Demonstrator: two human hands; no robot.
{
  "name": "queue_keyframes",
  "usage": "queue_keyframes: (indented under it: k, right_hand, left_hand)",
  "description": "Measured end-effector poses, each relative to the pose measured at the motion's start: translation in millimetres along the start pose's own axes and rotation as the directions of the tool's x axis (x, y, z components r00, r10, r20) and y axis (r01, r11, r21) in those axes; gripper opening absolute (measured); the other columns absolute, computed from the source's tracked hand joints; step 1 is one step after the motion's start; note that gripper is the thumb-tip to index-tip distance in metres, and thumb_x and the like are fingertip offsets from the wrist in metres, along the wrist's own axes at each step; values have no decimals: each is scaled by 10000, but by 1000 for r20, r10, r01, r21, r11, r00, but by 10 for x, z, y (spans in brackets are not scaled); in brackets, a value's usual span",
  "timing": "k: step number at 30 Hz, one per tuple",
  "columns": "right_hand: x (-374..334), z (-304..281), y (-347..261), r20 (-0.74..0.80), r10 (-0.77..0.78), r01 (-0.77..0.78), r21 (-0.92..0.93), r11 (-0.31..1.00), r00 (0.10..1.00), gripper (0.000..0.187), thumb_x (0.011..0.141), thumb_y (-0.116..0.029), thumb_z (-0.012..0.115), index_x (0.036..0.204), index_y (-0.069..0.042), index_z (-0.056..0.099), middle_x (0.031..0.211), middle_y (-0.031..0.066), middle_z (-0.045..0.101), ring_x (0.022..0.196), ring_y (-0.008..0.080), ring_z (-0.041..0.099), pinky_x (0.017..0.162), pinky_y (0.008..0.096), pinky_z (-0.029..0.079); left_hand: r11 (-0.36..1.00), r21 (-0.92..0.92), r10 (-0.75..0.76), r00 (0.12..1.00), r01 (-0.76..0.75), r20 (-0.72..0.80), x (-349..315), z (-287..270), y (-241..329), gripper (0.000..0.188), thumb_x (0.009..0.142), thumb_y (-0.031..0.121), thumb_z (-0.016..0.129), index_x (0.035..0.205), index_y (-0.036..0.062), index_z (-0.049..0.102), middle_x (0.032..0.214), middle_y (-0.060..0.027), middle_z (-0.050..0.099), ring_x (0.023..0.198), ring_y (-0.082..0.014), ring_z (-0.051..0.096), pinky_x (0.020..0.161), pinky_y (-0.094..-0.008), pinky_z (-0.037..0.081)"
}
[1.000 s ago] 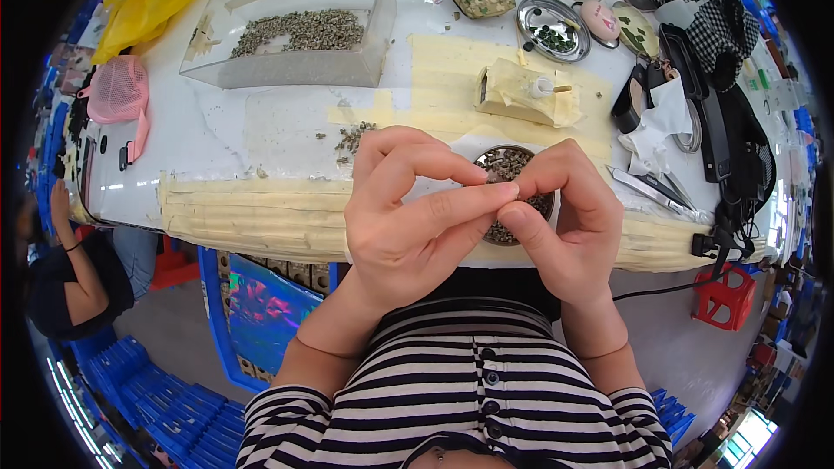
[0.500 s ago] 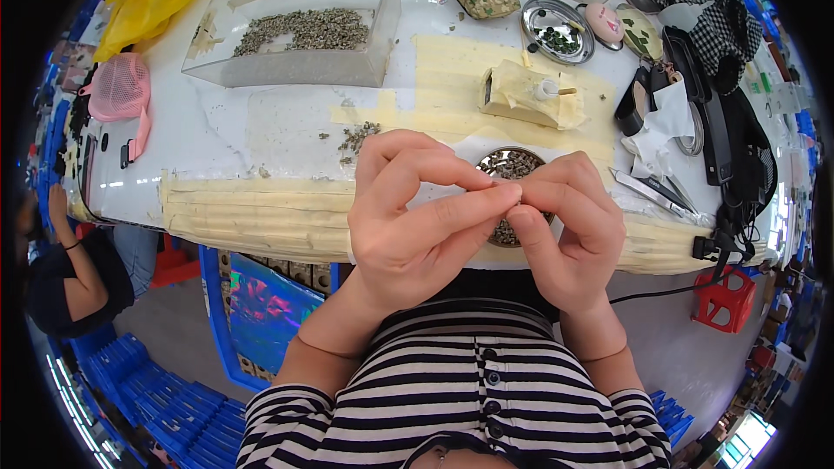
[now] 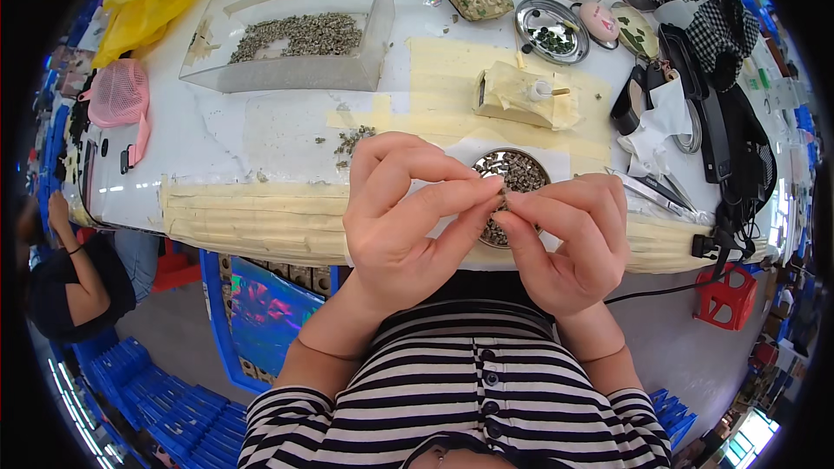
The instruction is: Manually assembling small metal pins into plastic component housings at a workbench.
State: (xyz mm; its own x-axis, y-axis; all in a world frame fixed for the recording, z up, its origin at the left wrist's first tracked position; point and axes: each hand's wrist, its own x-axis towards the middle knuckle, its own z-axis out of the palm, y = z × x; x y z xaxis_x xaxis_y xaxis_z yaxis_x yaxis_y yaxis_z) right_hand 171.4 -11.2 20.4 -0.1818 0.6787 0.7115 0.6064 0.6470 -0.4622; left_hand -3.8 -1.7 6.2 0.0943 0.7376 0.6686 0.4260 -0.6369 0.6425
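Observation:
My left hand point(image 3: 413, 213) and my right hand point(image 3: 569, 239) meet above a round metal dish point(image 3: 483, 170) filled with small metal parts point(image 3: 521, 172). Thumb and forefinger of each hand are pinched together. A tiny greyish part point(image 3: 503, 201) shows between the fingertips, too small to make out in detail. My hands cover much of the dish. Left of the dish, a loose scatter of the same metal parts point(image 3: 349, 141) lies on the table.
At the back left stands a clear plastic bin point(image 3: 295, 78) with a heap of metal parts. A tape-wrapped block point(image 3: 521, 100) sits beyond the dish. Tweezers point(image 3: 647, 193), black straps point(image 3: 708, 113) and a steel dish point(image 3: 532, 13) of dark green pieces lie right. Another person's arm point(image 3: 74, 247) shows far left.
My fingertips have parted slightly, and the tiny part between them now shows. The left hand has shifted a little to the left.

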Motion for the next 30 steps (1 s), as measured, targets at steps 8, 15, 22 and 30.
queue_keyframes:
  k: [8,15,22,30]
  right_hand:
    - [70,-11,-4,44,108,-112,91,990,993,211,710,-91,867,881,-82,744,795,27,661,720,198,561,634,304,423]
    - [53,1,53,160,321,-359,368,858,933,50,823,-4,744,829,-23,699,799,69,668,720,210,582,667,308,458]
    - [21,3,47,184,351,-396,433,810,918,46,830,-15,746,835,-20,701,808,70,669,730,207,582,673,309,460]
    - [68,-84,-10,78,47,-59,162,985,996,247,712,-56,820,954,-74,774,820,34,668,730,209,564,656,303,432]
  left_hand:
    - [1000,13,20,1000,-20,-16,-2,18,-21,327,642,19,845,950,117,792,888,13,675,880,-218,563,776,-333,463]
    - [999,-17,37,999,-36,31,22,-16,-2,314,650,31,846,945,131,803,897,20,681,877,-210,563,788,-328,455]
    - [1000,-29,8,1000,-7,30,-4,-14,-2,262,697,13,830,940,102,785,907,-15,675,913,-234,536,817,-353,450]
    - [1000,-5,-9,1000,9,-22,4,25,-21,305,668,-5,850,944,112,792,882,1,675,872,-223,563,776,-339,460]
